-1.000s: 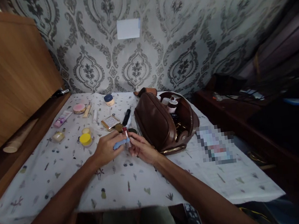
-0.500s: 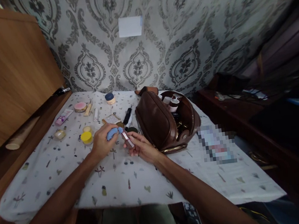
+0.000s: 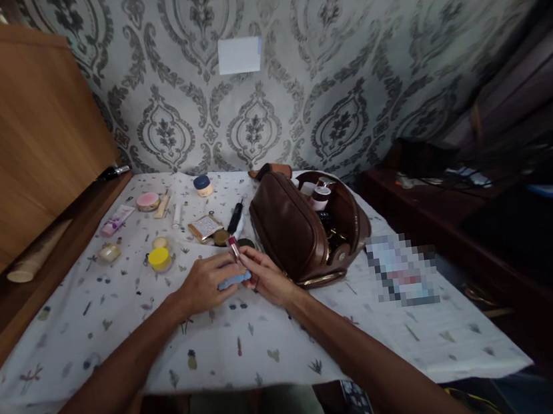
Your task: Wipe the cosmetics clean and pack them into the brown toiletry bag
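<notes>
My left hand [image 3: 208,282] is closed around a blue cloth [image 3: 234,280], which bunches under its fingers and touches the lower part of a small tube. Fingers of my right hand [image 3: 263,272] pinch that slim tube [image 3: 234,247], dark red at its upper end, upright between both hands. Just right of the hands lies a brown leather bag [image 3: 286,226], open, with jars [image 3: 321,196] inside. Behind the hands are a glittery square compact [image 3: 205,226] and a black tube [image 3: 235,217].
On the patterned cloth [image 3: 274,355] at left stand a yellow-lidded jar [image 3: 160,259], a pink round compact [image 3: 148,201] and a blue-lidded jar [image 3: 203,186]. A wooden cabinet [image 3: 19,124] borders the left; a blurred flat object [image 3: 402,269] lies right.
My left hand has moved down and turned, bringing the blue cloth to the tube's lower part. The tube now stands more upright, its dark red end uppermost.
</notes>
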`<state>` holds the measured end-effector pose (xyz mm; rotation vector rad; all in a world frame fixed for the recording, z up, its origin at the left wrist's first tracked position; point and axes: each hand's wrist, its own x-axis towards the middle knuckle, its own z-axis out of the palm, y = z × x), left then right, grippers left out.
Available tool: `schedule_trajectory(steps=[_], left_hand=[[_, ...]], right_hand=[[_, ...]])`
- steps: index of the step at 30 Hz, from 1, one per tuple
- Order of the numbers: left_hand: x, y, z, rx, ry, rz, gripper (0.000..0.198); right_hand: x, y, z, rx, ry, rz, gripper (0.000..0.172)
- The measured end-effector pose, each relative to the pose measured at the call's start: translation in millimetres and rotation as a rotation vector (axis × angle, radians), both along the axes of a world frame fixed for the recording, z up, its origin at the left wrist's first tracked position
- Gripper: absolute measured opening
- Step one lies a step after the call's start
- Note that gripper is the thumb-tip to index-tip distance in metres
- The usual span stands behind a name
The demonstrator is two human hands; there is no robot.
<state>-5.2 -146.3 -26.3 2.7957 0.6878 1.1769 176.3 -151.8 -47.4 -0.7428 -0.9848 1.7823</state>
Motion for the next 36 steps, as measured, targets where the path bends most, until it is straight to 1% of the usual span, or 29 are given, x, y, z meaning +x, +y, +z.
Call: schedule_trajectory(steps=[2,3,7,9,11,13,17,19,21,23,25,27,28,30,32,34,36], left_hand=[[0.0,0.6,1.0,-0.058,-0.054,0.011,0.019],[-0.6,1.7,1.9,-0.090,-0.094,0.042,0.018],[-5.8,9.5,5.5,-0.161,-0.291,0.265,0.013],[-8.4,12.8,5.6,-0.162,-0.318,0.322,0.011],[-9.7,14.0,4.2,-0.148,-0.264,0.311,0.011],[-9.5,12.9,1.8,-0.115,-0.179,0.272,0.014],[-6.0,6.7,-3.1,-0.049,-0.024,0.141,0.019],[-4.0,3.7,-4.3,-0.031,0.012,0.079,0.022],[-2.8,2.2,-3.3,-0.046,-0.001,0.057,0.021],[-3.0,2.5,0.5,-0.099,-0.085,0.092,0.018],[-4.8,4.6,6.2,-0.157,-0.231,0.173,0.014],[-7.7,7.9,11.8,-0.206,-0.359,0.247,0.010],[-9.3,9.8,13.9,-0.234,-0.390,0.263,0.009],[-12.0,13.4,15.7,-0.322,-0.400,0.262,0.010],[-13.8,16.7,14.5,-0.450,-0.397,0.248,0.013],[-14.9,19.6,11.6,-0.573,-0.424,0.239,0.017],[-15.6,21.8,8.7,-0.644,-0.455,0.237,0.019]], right_hand=[[0.5,-0.2,0.1,-0.005,-0.012,0.022,0.040],[0.9,-0.1,-0.2,-0.007,-0.010,0.035,0.042],[2.0,0.2,-1.8,-0.011,-0.005,0.080,0.046],[1.8,0.1,-2.1,-0.006,-0.011,0.102,0.049],[1.1,0.3,-2.5,-0.007,-0.004,0.110,0.048],[0.5,1.0,-3.0,-0.008,0.015,0.097,0.046],[0.0,2.4,-3.9,-0.017,0.031,0.055,0.047],[0.0,2.3,-3.8,-0.015,0.018,0.048,0.047],[0.2,1.7,-3.4,-0.007,0.013,0.042,0.046],[0.4,1.0,-3.0,0.000,0.010,0.041,0.044],[0.7,0.2,-3.1,0.023,-0.022,0.052,0.044],[1.0,-0.7,-3.6,0.075,-0.096,0.068,0.045],[1.1,-1.2,-4.0,0.108,-0.140,0.073,0.046],[1.2,-2.1,-4.9,0.165,-0.207,0.073,0.046],[1.1,-2.7,-5.3,0.194,-0.231,0.069,0.046],[0.8,-2.8,-4.9,0.179,-0.197,0.072,0.047],[0.6,-2.7,-3.3,0.124,-0.119,0.087,0.046]])
